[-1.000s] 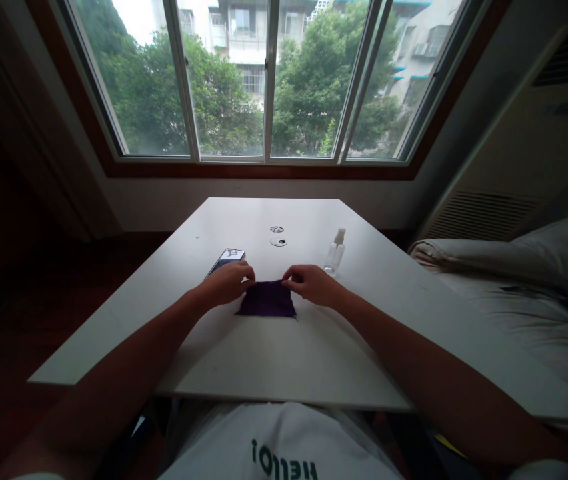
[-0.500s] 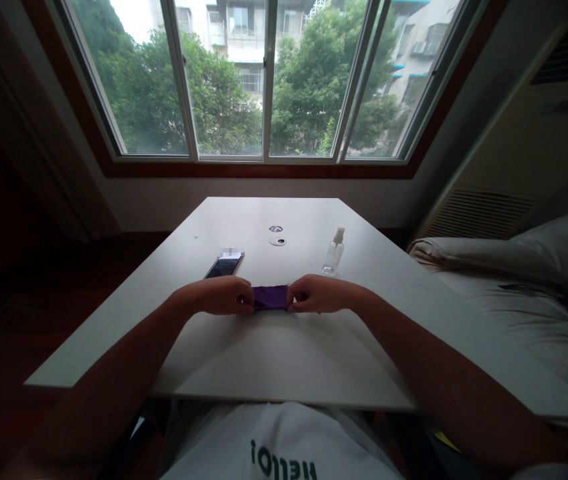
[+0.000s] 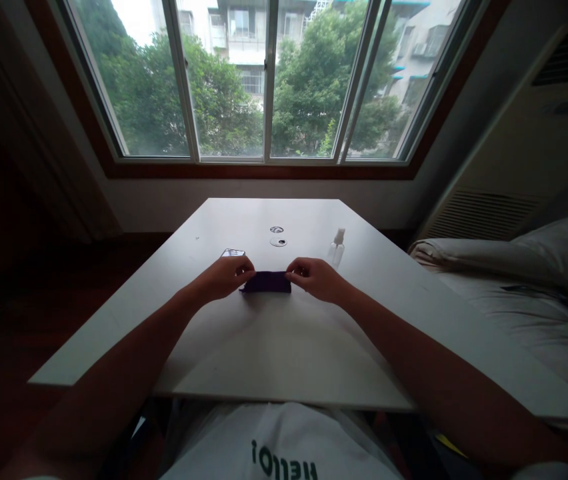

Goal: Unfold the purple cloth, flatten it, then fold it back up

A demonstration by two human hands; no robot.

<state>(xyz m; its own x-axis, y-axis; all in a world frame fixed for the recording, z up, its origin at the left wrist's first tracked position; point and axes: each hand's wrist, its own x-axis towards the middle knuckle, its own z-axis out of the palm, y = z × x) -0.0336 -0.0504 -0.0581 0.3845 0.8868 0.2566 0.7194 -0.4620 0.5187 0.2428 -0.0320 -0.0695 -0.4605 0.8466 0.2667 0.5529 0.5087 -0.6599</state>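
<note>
The left hand (image 3: 225, 277) is closed at the fingertips on the left end of a dark purple cloth (image 3: 267, 282); thumb and fingers appear pinched on the fabric edge, though the exact finger placement is too small to confirm; the right hand (image 3: 314, 278) mirrors it on the right end, fingertips likewise pinched on the cloth. The cloth lies as a narrow folded strip on the white table (image 3: 284, 353), stretched flat between the two hands and touching both; it sits near the table's middle, well back from the near edge.

Judgement: the step in hand is a fold of the cloth, with the strip held at both ends and laid down along its length; the fold looks set but not pressed. The next move calls for an even grip on both ends, so the edges stay aligned, and for the strip to be kept flat on the surface while it is turned or doubled again; slack on one side would skew the layers.

Outward from the hands: a phone (image 3: 233, 253) lies just beyond the left hand, partly hidden by it; a small clear spray bottle (image 3: 337, 248) stands upright just beyond the right hand; two small round items (image 3: 278, 242) lie farther back toward the window (image 3: 264, 80); bedding (image 3: 514, 267) lies to the right of the table.
</note>
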